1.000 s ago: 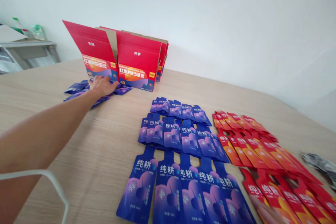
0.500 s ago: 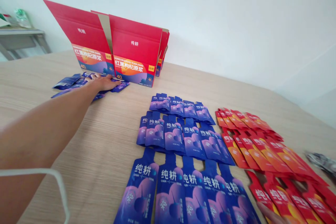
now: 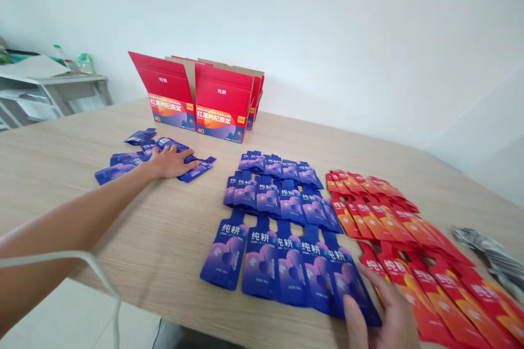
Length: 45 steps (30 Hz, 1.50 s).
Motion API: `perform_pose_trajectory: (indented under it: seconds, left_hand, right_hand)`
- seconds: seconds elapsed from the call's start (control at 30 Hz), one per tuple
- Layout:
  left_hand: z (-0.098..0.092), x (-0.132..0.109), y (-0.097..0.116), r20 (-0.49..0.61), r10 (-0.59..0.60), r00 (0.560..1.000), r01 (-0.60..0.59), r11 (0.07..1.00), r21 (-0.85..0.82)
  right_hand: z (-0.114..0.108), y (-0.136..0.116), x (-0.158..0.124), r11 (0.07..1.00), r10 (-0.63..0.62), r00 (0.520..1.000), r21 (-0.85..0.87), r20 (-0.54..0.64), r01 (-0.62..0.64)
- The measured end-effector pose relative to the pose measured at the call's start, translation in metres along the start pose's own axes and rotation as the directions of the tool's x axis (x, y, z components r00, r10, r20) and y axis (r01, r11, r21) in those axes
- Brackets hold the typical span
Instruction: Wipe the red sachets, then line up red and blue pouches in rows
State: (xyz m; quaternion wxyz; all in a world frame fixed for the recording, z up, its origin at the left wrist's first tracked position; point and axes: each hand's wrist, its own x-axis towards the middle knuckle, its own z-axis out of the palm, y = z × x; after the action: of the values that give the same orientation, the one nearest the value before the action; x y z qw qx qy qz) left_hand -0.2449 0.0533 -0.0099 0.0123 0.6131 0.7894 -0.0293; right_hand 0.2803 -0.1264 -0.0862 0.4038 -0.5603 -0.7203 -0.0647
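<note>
My left hand [image 3: 171,162] lies palm down with its fingers spread on a loose pile of blue-purple drink pouches [image 3: 126,159], left of centre and in front of the cartons. At the lower right, my right hand [image 3: 388,313] has thumb and forefinger apart over the rightmost blue pouch [image 3: 347,278] of the front row; the other fingers are partly hidden. Three rows of blue pouches [image 3: 262,259] lie face up in the middle. Beside them on the right are three rows of red pouches [image 3: 376,218].
Red cartons [image 3: 224,95] with raised lids stand at the back against the wall. A white cable [image 3: 88,259] crosses above my left forearm. Crumpled striped material [image 3: 487,251] lies at the right. A side table [image 3: 61,80] with bottles is at far left.
My left hand and the loose pouches under it have come away from the cartons, towards me. My right hand has moved from the red pouches to the blue front row. The view has shifted.
</note>
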Motion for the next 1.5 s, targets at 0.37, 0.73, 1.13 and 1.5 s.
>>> perform_pose_trajectory:
  seconds: [0.37,0.73,1.13,1.5]
  left_hand:
    - [-0.007,-0.120,0.019,-0.193,0.120,0.974,-0.118,0.993,0.019]
    - [-0.003,-0.153,0.041,-0.112,0.211,0.971,-0.204,0.976,0.075]
    - [-0.012,-0.182,0.014,-0.441,-0.264,0.858,-0.029,0.832,-0.554]
    - [0.000,-0.287,0.155,-0.850,0.479,0.218,-0.872,0.486,0.050]
  right_hand:
    - [-0.001,-0.024,0.005,1.000,-0.004,0.996,0.026,-0.091,0.007]
    - [-0.003,-0.028,0.003,0.996,0.025,0.996,0.090,-0.082,-0.017]
    - [-0.008,-0.028,0.005,0.988,0.021,0.995,0.152,-0.100,-0.006]
    - [-0.038,-0.123,0.031,0.257,0.200,0.750,0.705,0.631,-0.661]
